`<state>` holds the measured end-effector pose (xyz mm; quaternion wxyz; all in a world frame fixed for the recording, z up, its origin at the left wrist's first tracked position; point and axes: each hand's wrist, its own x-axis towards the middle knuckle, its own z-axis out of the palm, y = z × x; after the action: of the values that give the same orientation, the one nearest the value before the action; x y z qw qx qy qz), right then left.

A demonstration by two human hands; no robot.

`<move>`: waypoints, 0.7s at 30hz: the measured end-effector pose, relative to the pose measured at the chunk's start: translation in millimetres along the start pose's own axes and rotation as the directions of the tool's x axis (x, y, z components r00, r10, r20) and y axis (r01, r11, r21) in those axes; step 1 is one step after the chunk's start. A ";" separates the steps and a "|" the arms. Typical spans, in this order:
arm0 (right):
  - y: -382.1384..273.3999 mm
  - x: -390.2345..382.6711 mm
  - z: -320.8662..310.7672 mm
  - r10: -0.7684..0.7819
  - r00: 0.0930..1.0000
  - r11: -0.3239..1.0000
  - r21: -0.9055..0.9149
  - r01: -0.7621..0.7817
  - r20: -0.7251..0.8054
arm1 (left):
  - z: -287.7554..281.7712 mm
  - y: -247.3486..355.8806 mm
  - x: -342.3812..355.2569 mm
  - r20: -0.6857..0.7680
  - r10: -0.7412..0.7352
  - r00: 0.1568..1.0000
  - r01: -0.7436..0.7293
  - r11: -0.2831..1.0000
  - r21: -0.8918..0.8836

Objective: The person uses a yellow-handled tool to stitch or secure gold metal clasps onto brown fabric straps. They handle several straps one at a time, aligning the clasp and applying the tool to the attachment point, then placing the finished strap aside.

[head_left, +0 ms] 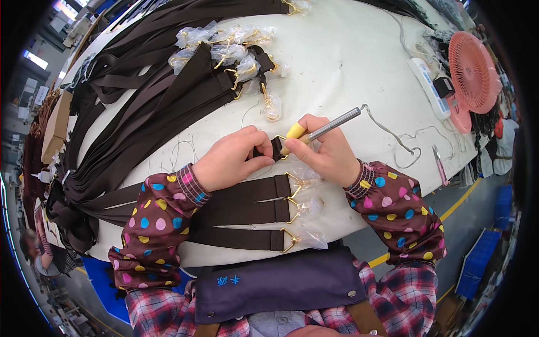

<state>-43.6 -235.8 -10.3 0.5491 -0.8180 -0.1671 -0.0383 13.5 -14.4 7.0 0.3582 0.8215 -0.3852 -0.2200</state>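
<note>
My left hand (pixel 236 154) pinches the end of a dark brown strap (pixel 270 147) at a gold ring (pixel 283 140). My right hand (pixel 323 149), with a yellow cover on one finger, grips a corded metal pen-like tool (pixel 337 121), its tip hidden at the ring. Just below lie strap ends (pixel 238 238) with gold triangular rings (pixel 292 241) and clear plastic wrappings (pixel 311 238). Above my hands is a thick bundle of straps (pixel 140 118) ending in wrapped gold hardware (pixel 236 56).
At the right of the white table (pixel 365 67) are a pink fan (pixel 469 73), a power strip (pixel 426 84) and pink-handled snips (pixel 439 168). A cardboard box (pixel 56 126) stands at left. A co-worker (pixel 45 253) is at lower left, blue bins (pixel 477 258) at lower right.
</note>
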 end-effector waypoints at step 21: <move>2.2 2.2 11.0 0.010 1.000 1.000 -0.019 -0.010 -0.002 | 0.8 -11.2 -0.5 -0.045 0.118 0.992 -0.117 0.993 0.025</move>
<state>-42.2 -226.0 -16.0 0.5418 -0.8238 -0.1622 -0.0380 18.0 -9.4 -2.0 0.3702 0.8062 -0.4269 -0.1754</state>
